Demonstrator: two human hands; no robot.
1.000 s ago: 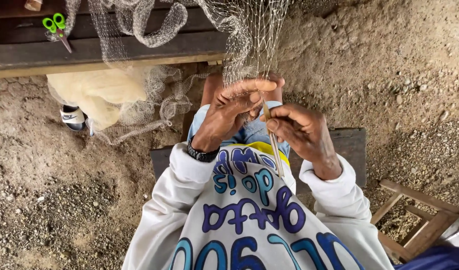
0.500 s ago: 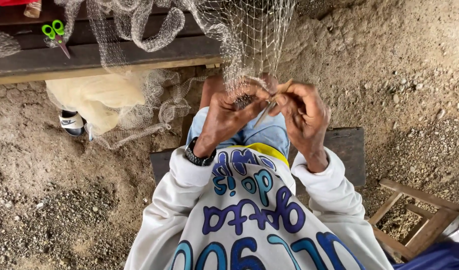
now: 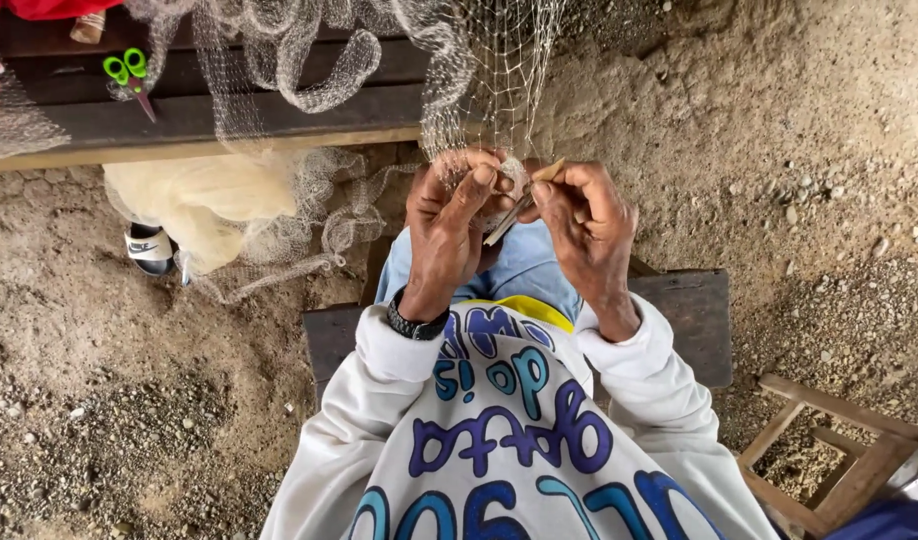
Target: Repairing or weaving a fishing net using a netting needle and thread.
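Net (image 3: pixel 499 70) hanging off the front edge of the dark bench (image 3: pixel 279 115), pulled taut down to chest height, prob so the mesh stays open enough to work on. Left hand (image 3: pixel 449 225) pinching a bit of mesh just below the bench edge, fingers (image 3: pixel 479 185) curled narrow round the strands, holding tension. Right hand (image 3: pixel 584 225) right beside it, nearly touching, fingers closed on a thin tan netting needle (image 3: pixel 524 195) angled up toward the pinched spot. Both hands held over the lap, in blue jeans (image 3: pixel 524 270), elbows tucked in, keeps the work close to the eyes.

Room-wise: rest of the net bunched in loops on the bench and spilling down its front, w/ a yellowish bundle (image 3: pixel 194 200) below the bench to the left. Green-handled scissors (image 3: pixel 129 78) lying on the bench, well apart from the hands. Low seat (image 3: pixel 694 320) under the person, short of the bench. Wooden frame (image 3: pixel 829 450) far right of the bench, clear of the elbows. Bare dirt floor (image 3: pixel 129 380) all round, lots of space either side.
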